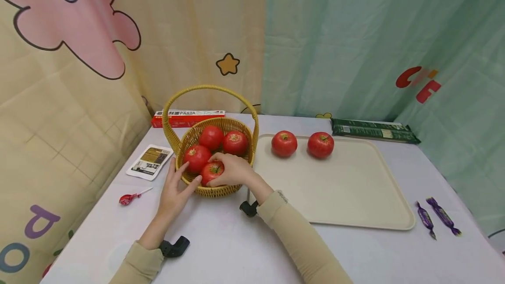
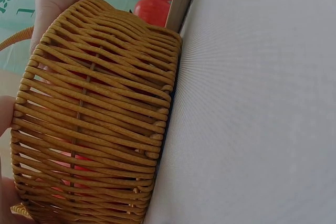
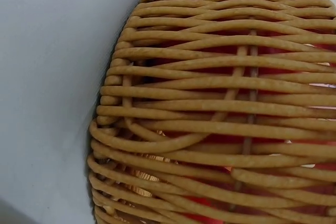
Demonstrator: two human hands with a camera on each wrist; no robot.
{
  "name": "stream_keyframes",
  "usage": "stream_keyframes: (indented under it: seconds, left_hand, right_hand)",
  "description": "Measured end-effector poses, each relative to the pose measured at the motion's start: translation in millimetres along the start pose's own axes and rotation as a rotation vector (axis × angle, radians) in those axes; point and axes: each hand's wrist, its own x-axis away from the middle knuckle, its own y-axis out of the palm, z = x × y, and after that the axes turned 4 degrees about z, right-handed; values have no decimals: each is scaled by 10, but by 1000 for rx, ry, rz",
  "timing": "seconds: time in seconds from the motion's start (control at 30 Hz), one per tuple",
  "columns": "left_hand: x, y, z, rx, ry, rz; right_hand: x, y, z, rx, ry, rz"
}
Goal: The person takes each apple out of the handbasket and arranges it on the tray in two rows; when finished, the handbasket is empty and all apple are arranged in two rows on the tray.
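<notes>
A yellow wicker basket with a tall arched handle stands on the table, holding several red apples. My right hand reaches over the basket's front right rim and grips the front apple between thumb and fingers. At the front left rim, my left hand touches the basket with fingers spread, its thumb tip close to that same apple. In the left wrist view the woven side fills much of the picture, with fingertips at the rim. The right wrist view shows mostly wickerwork, red apples behind it.
Right of the basket lies a cream tray with two apples near its back edge. A red pasta box, a white-edged packet and a lollipop lie leftward. Green packages and two purple-wrapped candies are rightward.
</notes>
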Motion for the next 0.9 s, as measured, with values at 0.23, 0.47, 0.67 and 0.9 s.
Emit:
stream_keyframes:
  seconds: [0.23, 0.47, 0.67, 0.9]
  left_hand:
    - [20, -5, -9, 3, 0, -6]
    - [17, -8, -9, 7, 25, 3]
    - [14, -3, -6, 6, 24, 4]
    - [13, 3, -13, 9, 8, -3]
  right_hand:
    - [130, -138, 31, -65, -6, 107]
    - [442, -691, 112, -200, -9, 195]
    - [806, -1196, 328, -275, 55, 335]
    - [1163, -1591, 741, -286, 198, 542]
